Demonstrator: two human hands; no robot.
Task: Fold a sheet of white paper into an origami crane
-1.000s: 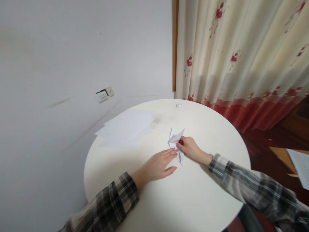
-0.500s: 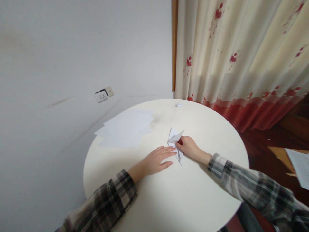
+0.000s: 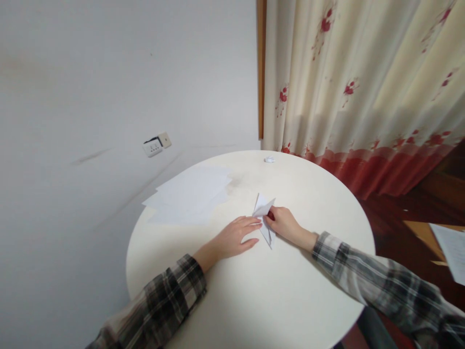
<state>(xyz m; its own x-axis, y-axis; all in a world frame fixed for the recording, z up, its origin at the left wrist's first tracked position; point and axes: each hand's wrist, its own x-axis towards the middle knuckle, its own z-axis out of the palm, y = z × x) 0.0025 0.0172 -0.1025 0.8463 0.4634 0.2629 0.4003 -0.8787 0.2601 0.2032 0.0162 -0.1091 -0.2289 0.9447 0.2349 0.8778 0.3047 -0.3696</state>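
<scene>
A small piece of folded white paper lies on the round white table, with one flap standing up at its far end. My right hand pinches the paper from its right side, thumb and fingers closed at the raised flap. From the left, my left hand reaches flat over the table, its fingers stretched out and spread. Its fingertips touch the near left edge of the folded paper. Part of the paper is hidden behind my right fingers.
Several loose white sheets overlap on the table's far left. A crumpled bit of paper sits near the far edge. Behind are a wall socket and a flowered curtain. Printed paper lies lower right, beyond the table.
My left hand has shifted slightly left and up, uncovering a little more of the folded paper. The raised flap leans slightly differently. My right hand keeps its pinch.
</scene>
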